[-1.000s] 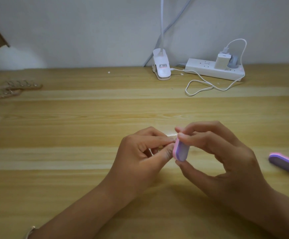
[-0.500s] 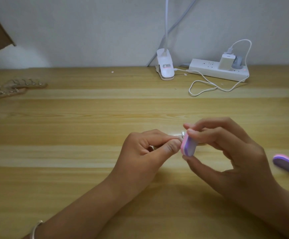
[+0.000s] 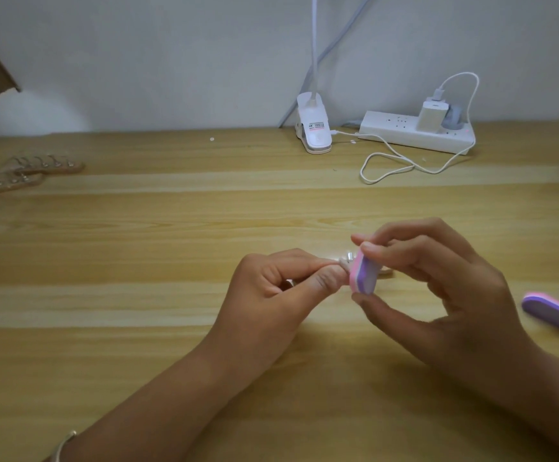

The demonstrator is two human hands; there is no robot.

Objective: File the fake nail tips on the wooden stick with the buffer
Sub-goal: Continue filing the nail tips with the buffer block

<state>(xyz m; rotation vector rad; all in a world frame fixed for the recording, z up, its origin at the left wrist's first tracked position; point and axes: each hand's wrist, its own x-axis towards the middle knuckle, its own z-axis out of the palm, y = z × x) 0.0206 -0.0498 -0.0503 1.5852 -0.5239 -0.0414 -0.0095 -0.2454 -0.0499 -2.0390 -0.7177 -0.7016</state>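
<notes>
Wrist: a thin silver bracelet [image 3: 63, 443] sits on your left forearm, nearest the camera.
Left grip [image 3: 271, 295]: your thumb and curled fingers pinch the wooden stick of clear fake nail tips [image 3: 347, 258], and your hand hides most of it.
Right grip [image 3: 438, 288]: your thumb below and fingertips above clamp the small pink-and-purple oval buffer block [image 3: 364, 275], which stands on edge.
Contact: the buffer's pink face seems to touch the tip just beyond your left thumb.
Desk [image 3: 138, 328]: light wood grain, with both hands over its middle.
Right: a second purple-and-pink buffer [image 3: 553, 311] lies flat, well apart from your hand.
Far left: two more tip-lined wooden sticks [image 3: 21, 171].
Far edge: a white lamp clamp [image 3: 314, 131], then a white power strip [image 3: 404, 131] with a looped white cable [image 3: 401, 161].
</notes>
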